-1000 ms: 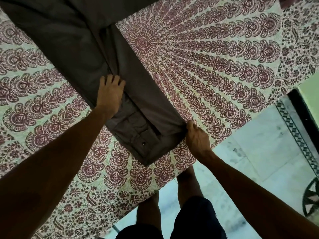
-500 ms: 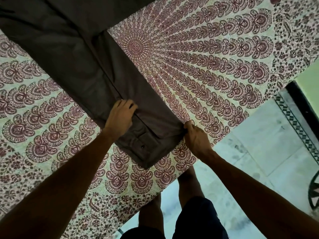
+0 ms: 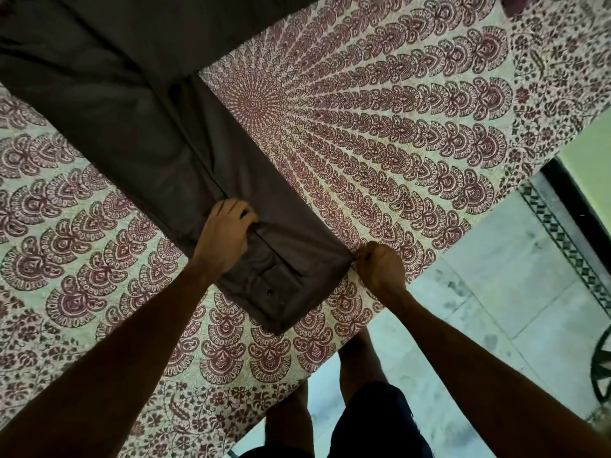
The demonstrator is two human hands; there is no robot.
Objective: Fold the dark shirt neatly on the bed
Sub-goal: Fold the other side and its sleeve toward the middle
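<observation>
Dark shirt (image 3: 139, 104) spread flat, sleeve folded

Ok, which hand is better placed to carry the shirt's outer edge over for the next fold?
Right, probably. The right hand pinches a corner of the dark shirt near the edge of the bed, free to lift it across. The left hand grips the fabric at the middle seam, better suited to anchoring the crease.
</observation>
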